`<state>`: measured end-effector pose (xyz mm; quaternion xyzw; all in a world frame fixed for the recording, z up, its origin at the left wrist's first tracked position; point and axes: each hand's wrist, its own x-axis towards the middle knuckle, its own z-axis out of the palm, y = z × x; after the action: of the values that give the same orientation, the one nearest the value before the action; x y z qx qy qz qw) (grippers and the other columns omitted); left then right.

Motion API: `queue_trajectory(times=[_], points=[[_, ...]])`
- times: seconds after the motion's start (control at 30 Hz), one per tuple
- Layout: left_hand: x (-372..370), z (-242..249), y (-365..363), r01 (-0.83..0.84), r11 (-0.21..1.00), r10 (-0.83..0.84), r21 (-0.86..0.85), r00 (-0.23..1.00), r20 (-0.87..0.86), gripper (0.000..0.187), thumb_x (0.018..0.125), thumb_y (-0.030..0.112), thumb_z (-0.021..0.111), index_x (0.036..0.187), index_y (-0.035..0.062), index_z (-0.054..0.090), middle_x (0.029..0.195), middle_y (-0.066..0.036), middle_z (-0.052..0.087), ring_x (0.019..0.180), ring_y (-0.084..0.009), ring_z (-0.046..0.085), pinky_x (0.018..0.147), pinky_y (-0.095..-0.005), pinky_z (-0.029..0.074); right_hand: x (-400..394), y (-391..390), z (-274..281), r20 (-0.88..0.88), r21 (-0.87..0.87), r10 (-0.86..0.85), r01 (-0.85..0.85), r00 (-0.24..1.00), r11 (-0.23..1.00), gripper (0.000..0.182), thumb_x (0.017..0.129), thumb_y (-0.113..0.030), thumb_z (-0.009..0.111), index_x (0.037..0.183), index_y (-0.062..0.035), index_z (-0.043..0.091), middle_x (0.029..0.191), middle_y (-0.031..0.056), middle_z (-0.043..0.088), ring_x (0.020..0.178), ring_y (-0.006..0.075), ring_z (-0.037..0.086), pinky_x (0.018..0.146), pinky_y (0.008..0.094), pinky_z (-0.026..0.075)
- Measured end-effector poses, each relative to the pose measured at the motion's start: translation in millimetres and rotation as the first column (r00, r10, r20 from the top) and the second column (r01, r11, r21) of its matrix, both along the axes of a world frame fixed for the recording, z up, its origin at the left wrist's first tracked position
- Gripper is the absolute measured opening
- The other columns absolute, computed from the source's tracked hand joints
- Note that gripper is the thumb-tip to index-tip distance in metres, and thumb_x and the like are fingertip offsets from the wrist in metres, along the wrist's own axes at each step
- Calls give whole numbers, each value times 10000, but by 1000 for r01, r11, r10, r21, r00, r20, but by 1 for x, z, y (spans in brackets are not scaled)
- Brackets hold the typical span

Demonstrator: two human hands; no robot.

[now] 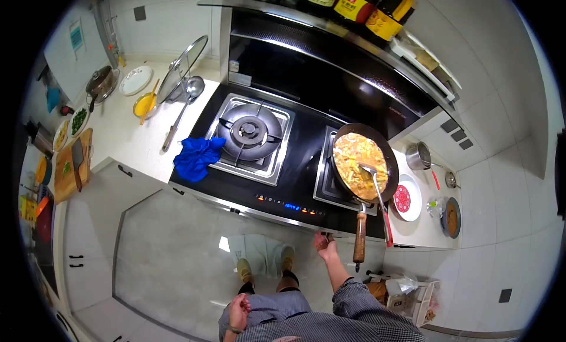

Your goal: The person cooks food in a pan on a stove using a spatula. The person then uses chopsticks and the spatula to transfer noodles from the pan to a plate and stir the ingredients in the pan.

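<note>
My right hand [325, 246] is at the stove's front edge, its fingers bent around a small dark stove knob [326, 233]. Beside that hand, the wooden handle of a frying pan [360, 233] sticks out over the edge. The pan stands on the right burner and holds a yellow-orange chopped food [358, 159]. A spatula [374, 180] with a red handle end leans in the pan, its blade in the food. Low by my thigh is my left hand [239, 312], fingers loosely curled, with nothing visible in it.
The left burner [249, 131] has a blue cloth [198, 159] beside it. A ladle [190, 91], glass lid [184, 68] and yellow bowl [144, 105] stand on the left counter. A knife [78, 164] lies on the cutting board [62, 180]. A white bowl [416, 192] is right of the pan.
</note>
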<state>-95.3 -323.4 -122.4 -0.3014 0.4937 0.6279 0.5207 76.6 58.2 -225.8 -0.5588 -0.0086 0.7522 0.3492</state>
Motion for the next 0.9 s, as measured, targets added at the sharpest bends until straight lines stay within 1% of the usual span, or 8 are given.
queue_trajectory(times=[0.03,0.07,0.1,0.17,0.2,0.3,0.87,0.9], points=[[-4,4,-3,4,1000,-4,26,1000,-9,141,899,225,595,925,87,593,732,2,544,635,-115,514,585,-254,453,2,6,-14,-84,-30,-44,42,995,999,407,997,-364,373,997,-29,605,945,110,683,889,249,646,765,368,516],[-5,1,-10,2,1000,-2,22,1000,-4,141,899,225,595,925,87,593,732,2,544,635,-115,514,585,-254,453,31,14,-53,-590,48,115,-107,799,993,432,994,-381,365,974,-19,600,927,108,679,861,233,646,744,357,519],[-4,-3,-20,17,996,-12,92,999,-49,143,901,223,593,935,85,593,736,0,546,637,-115,515,587,-251,453,26,7,-48,-585,38,111,-109,804,993,432,994,-381,365,974,-19,600,927,108,679,861,233,646,744,357,519],[-5,-7,-27,25,986,-11,165,996,-86,145,903,221,590,945,83,594,740,-2,548,638,-114,517,590,-249,453,0,6,-21,-22,-28,-93,93,995,995,516,980,-472,376,873,-33,624,819,69,692,744,208,651,690,297,505],[-6,-3,-27,-10,987,19,162,998,-52,145,903,219,590,950,82,594,741,-4,550,640,-114,519,588,-249,453,-6,2,-8,28,-28,-129,130,991,991,510,981,-459,381,901,-15,618,775,66,681,718,201,646,648,284,502],[-11,6,-19,37,991,-27,126,996,-82,140,956,225,490,894,117,554,724,30,487,628,-79,457,564,-232,407,15,9,-27,-277,55,39,-25,960,998,491,989,-419,379,931,15,601,792,101,675,737,218,651,657,298,523],[-4,-11,-36,-214,977,206,21,961,183,120,917,189,571,961,78,583,742,-4,555,650,-112,514,612,-252,441,-4,11,-2,-31,71,-206,208,978,976,357,1001,-237,355,1040,30,588,988,167,662,840,289,644,783,379,555],[1,-16,-37,-143,990,142,14,989,46,118,921,189,564,958,78,579,746,-4,556,652,-111,514,611,-248,439,-1,13,-4,-14,74,-223,224,975,972,362,1002,-233,346,1053,33,586,1005,169,661,846,291,643,788,384,554]])
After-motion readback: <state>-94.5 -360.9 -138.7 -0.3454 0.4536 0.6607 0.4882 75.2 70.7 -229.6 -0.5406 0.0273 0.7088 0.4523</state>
